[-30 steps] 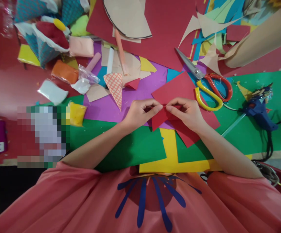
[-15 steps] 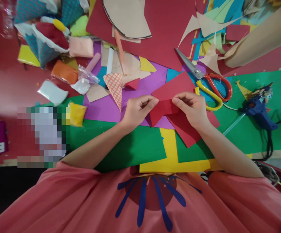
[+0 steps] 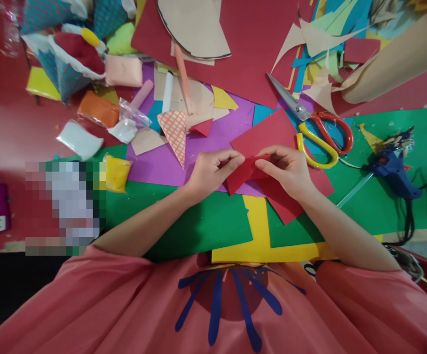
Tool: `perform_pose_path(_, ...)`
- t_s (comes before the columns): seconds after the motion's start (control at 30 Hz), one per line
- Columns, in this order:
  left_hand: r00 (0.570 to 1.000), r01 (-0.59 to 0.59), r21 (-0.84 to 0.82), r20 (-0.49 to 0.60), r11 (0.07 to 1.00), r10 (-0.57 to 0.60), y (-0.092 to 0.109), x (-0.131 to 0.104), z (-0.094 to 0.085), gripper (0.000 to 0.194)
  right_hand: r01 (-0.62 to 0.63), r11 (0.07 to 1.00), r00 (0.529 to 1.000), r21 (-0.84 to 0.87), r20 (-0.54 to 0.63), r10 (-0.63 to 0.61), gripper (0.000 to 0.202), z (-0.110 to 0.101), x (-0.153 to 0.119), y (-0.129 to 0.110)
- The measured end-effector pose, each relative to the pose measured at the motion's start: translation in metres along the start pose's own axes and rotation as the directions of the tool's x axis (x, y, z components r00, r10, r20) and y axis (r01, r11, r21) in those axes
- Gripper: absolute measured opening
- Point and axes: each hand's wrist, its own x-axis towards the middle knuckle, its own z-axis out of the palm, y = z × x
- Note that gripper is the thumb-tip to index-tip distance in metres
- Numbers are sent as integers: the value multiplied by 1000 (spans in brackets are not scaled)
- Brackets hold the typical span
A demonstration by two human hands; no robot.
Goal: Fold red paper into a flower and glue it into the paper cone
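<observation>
My left hand [image 3: 215, 174] pinches the left part of a small red paper piece [image 3: 241, 180] between thumb and fingers. Close beside it, my right hand [image 3: 285, 169] grips the same piece by its top right part. The piece looks bent between the two thumbs. Behind and below it lies a larger red paper sheet [image 3: 285, 200], partly covered by my right hand. Scissors [image 3: 304, 115] with one red and one yellow handle rest just past my right hand. Left of my left hand is a small paper cone [image 3: 174, 133] with an orange-red lattice pattern.
A blue glue gun [image 3: 392, 167] lies at right on a green sheet [image 3: 420, 135]. Wrapped clay packs, including an orange one [image 3: 98, 109], sit at left near blue patterned cones [image 3: 68, 61]. Paper scraps [image 3: 324, 39] and a beige paper roll [image 3: 390, 56] are at the upper right.
My right hand has shifted slightly left and down, closer to my left hand. The small red paper has bent, and less of its face shows between my hands.
</observation>
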Motion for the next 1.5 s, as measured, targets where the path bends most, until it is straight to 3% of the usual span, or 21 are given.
perform_pose_path(0.3, 998, 6, 12, -62, 1000, -6, -2, 0, 2, 30, 40, 997, 994, -70, -94, -46, 38, -4, 3, 0)
perform_pose_path(0.47, 999, 20, 1, -27, 1000, -20, -1, 0, 1, 28, 80, 984, 991, -158, -93, -96, 33, -2, 2, -1)
perform_pose_path(0.67, 989, 26, -70, -142, 997, -36, -3, 1, 2, 44, 89, 987, 991, -135, -83, -101, 26, -5, 1, 0)
perform_pose_path(0.87, 998, 33, 25, 56, 999, -34, 1, 0, 2, 48, 74, 982, 990, -175, 128, -52, 15, -2, -2, -1)
perform_pose_path(1.13, 993, 21, 4, 120, 1000, -21, 4, -1, 2, 32, 84, 963, 988, -257, 146, -47, 13, 1, -4, -3)
perform_pose_path(1.27, 998, 64, -85, 28, 994, -61, 2, 2, 0, 38, 82, 966, 994, -245, 95, -60, 13, -5, 1, -3)
perform_pose_path(1.4, 985, 70, -134, -148, 989, -90, -2, 8, -3, 51, 39, 986, 997, -164, -55, -49, 18, -16, 7, 0)
perform_pose_path(1.5, 977, 69, -141, -191, 988, -95, -3, 10, -4, 56, 38, 995, 990, -96, -134, -51, 26, -18, 10, 0)
